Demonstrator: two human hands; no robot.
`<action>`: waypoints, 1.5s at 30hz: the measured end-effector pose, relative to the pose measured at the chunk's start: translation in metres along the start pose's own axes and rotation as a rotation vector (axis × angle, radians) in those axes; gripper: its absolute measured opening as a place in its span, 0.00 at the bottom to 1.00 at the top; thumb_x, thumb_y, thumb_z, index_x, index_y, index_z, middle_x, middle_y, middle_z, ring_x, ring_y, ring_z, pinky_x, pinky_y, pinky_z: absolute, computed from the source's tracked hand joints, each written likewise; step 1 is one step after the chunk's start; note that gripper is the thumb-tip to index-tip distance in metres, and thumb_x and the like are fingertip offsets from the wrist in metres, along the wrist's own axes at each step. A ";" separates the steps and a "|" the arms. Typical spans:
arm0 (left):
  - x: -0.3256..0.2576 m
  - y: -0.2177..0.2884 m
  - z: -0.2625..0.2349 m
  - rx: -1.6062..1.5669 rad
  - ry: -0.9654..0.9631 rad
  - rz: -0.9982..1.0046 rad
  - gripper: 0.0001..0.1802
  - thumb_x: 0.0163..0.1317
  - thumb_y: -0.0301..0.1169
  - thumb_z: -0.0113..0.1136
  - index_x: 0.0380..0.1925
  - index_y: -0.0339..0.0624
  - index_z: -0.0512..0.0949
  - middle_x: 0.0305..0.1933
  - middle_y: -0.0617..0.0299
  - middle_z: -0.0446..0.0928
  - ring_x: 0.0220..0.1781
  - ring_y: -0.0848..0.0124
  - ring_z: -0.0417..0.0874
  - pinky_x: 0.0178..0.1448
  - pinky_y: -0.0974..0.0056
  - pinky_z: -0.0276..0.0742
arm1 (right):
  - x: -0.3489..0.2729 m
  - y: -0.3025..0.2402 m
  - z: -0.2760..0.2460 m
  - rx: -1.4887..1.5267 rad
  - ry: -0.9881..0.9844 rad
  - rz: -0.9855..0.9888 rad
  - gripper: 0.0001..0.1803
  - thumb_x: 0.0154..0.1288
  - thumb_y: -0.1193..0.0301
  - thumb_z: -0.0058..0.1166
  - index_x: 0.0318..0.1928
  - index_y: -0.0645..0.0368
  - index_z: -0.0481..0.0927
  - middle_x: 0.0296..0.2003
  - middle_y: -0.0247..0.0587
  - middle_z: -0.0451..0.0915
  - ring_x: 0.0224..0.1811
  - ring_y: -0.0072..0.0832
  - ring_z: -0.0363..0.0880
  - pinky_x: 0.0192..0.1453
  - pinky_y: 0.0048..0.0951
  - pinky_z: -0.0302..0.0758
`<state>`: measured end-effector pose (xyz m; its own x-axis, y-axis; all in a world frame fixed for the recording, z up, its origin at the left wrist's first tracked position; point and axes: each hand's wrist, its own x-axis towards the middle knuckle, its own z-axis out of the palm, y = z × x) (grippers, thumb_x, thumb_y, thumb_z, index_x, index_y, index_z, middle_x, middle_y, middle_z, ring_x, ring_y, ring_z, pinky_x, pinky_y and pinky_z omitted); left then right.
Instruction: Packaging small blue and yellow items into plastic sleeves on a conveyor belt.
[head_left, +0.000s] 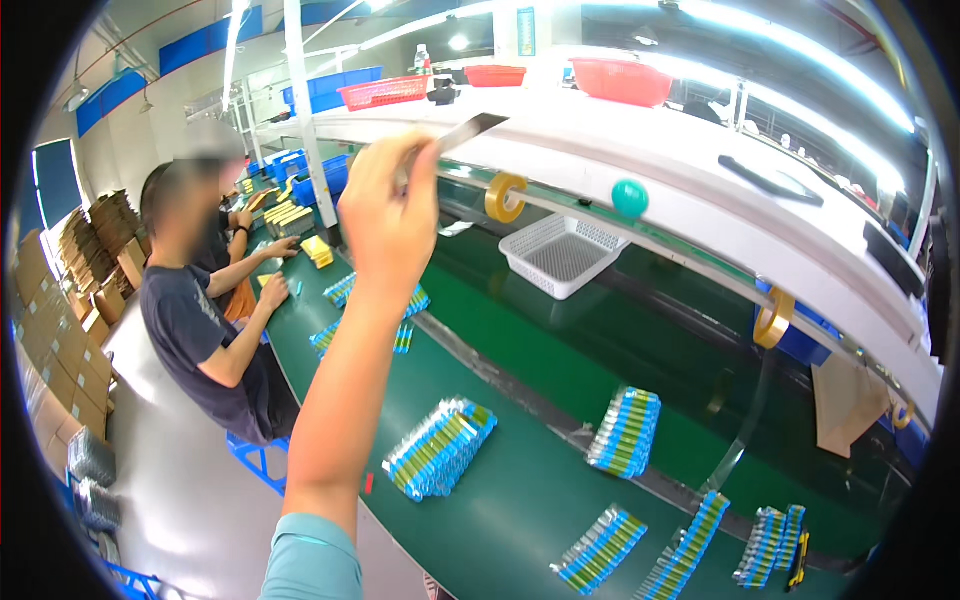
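My left hand (390,212) is raised above the green workbench, its forearm coming up from the lower edge in a teal sleeve. Thumb and fingers pinch a thin, flat grey strip with a dark end (474,130), which points up and to the right; its exact kind is blurred. Below and right of the forearm, a thick stack of blue-and-green packets (440,448) lies on the bench. Another packet stack (625,432) sits farther right, and fanned-out packets (600,550) spread along the near side. My right hand is out of view.
A white basket (562,285) rests beyond the bench edge. Yellow tape rolls (506,198) and a green ball-shaped object (630,199) are on the shelf rail. Red baskets (620,82) stand above. A yellow cutter (798,562) lies near right. A co-worker (205,310) sits at left.
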<state>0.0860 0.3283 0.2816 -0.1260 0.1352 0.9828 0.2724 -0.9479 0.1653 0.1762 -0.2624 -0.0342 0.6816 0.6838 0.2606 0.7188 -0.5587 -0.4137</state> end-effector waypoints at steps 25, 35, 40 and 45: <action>0.173 -0.335 0.133 0.825 -0.666 -0.230 0.31 0.58 0.23 0.56 0.65 0.45 0.71 0.69 0.54 0.72 0.70 0.54 0.72 0.68 0.38 0.64 | 0.021 -0.036 -0.005 0.110 0.006 0.745 0.35 0.76 0.63 0.50 0.73 0.73 0.56 0.70 0.65 0.63 0.73 0.54 0.62 0.77 0.44 0.56; 0.157 -0.417 0.115 0.819 -0.917 -0.013 0.19 0.60 0.26 0.58 0.53 0.48 0.81 0.55 0.54 0.79 0.63 0.53 0.76 0.65 0.44 0.70 | 0.022 -0.031 0.006 0.025 -0.009 0.715 0.38 0.74 0.62 0.51 0.73 0.75 0.55 0.71 0.68 0.61 0.75 0.56 0.59 0.80 0.44 0.54; 0.163 -0.401 0.096 0.648 -0.669 0.148 0.14 0.61 0.23 0.58 0.47 0.38 0.77 0.50 0.46 0.79 0.56 0.46 0.77 0.58 0.46 0.72 | 0.025 -0.026 0.005 0.046 0.011 0.768 0.39 0.72 0.62 0.53 0.72 0.76 0.56 0.70 0.69 0.61 0.74 0.58 0.59 0.80 0.45 0.53; 0.175 -0.357 0.077 0.608 -0.751 0.053 0.12 0.64 0.24 0.56 0.48 0.37 0.76 0.48 0.44 0.80 0.53 0.47 0.79 0.57 0.48 0.72 | 0.010 -0.022 0.003 0.008 0.027 0.652 0.40 0.69 0.61 0.55 0.72 0.75 0.58 0.70 0.68 0.62 0.74 0.59 0.59 0.79 0.47 0.54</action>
<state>0.0400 0.7119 0.4006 0.4857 0.4455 0.7521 0.7338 -0.6753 -0.0738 0.1670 -0.2418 -0.0257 0.9808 0.1935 -0.0242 0.1556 -0.8515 -0.5008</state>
